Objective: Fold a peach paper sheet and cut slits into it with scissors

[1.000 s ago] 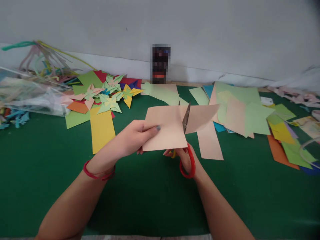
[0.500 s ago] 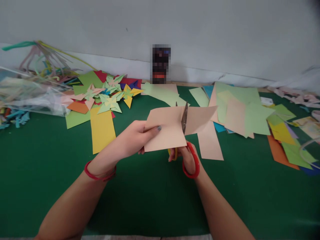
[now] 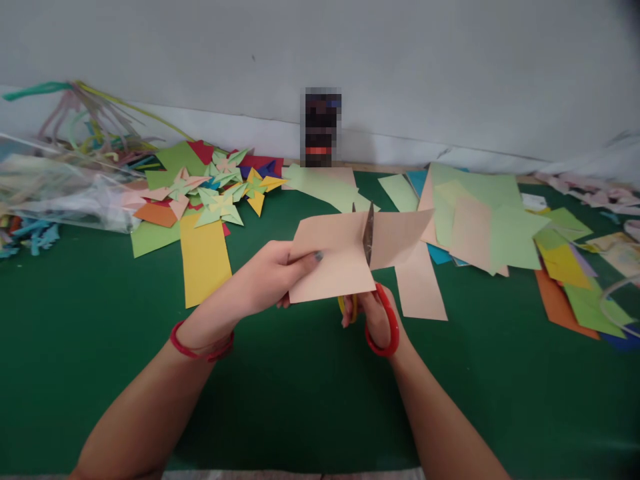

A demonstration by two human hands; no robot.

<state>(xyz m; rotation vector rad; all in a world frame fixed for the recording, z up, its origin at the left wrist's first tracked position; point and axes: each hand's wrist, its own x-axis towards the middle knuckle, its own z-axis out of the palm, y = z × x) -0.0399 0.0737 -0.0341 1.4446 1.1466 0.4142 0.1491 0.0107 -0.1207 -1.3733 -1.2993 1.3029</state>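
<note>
A peach sheet of paper [image 3: 330,247] is pinched at its left side by my left hand [image 3: 273,277], thumb on top and fingers underneath. My right hand [image 3: 373,310] holds a pair of scissors [image 3: 369,237] with handles showing red and yellow. Its dark blades are parted and stand in a cut through the paper, one blade tip rising past the far edge. The right flap [image 3: 400,237] of the sheet tilts up beside the blades. Part of my right hand is hidden under the paper.
Folded paper stars [image 3: 220,200] and a yellow sheet [image 3: 205,260] lie at the left, by a plastic bag [image 3: 75,193] of strips. Green and peach sheets [image 3: 515,233] overlap at the right. A pixelated dark object [image 3: 321,127] stands against the wall.
The hands, paper and scissors stay in nearly the same place. The lower right fingers and yellow handle have shifted slightly right and down.
</note>
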